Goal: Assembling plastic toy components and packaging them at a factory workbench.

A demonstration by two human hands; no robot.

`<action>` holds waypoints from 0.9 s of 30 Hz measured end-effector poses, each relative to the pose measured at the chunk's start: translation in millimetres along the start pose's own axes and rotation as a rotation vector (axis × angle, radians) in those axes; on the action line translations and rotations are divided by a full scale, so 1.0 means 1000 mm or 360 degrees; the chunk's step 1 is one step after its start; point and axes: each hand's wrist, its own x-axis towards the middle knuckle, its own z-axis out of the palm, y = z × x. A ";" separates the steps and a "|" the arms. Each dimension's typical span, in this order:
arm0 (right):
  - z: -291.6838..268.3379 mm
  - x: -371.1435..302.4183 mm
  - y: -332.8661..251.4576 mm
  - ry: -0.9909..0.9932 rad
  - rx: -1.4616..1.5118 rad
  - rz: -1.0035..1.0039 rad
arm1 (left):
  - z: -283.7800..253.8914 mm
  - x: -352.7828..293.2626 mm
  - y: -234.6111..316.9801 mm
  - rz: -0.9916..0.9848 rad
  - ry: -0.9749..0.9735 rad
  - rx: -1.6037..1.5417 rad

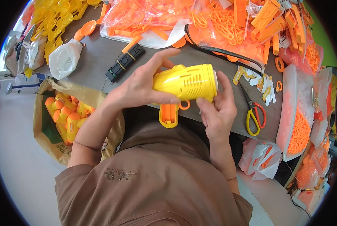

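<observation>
Two hands (pixel 140 84) (pixel 220 117), one probable toy gun (pixel 191 83)

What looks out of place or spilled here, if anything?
The small flat white-and-yellow pieces lie scattered loose beside the red-and-yellow-handled metal scissors, whereas nearby orange plastic loops sit in a translucent plastic tray. Perhaps working stock; no clear damage visible.

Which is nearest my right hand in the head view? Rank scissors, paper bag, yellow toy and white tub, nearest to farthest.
From the right hand:
1. Yellow toy: touching that hand, to its left.
2. Scissors: just to the right.
3. White tub: farther right.
4. Paper bag: far left.
</observation>
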 end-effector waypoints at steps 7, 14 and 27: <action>-0.010 -0.032 -0.034 -0.0474 -0.0340 -0.0351 | -0.011 -0.008 0.037 0.0099 -0.0488 0.0069; -0.026 -0.027 -0.054 -0.0655 -0.0441 -0.0402 | -0.003 -0.024 0.054 0.0685 -0.0192 0.0459; -0.012 -0.006 -0.043 -0.0635 -0.0870 -0.1224 | -0.004 -0.009 0.056 0.0969 -0.0161 0.0750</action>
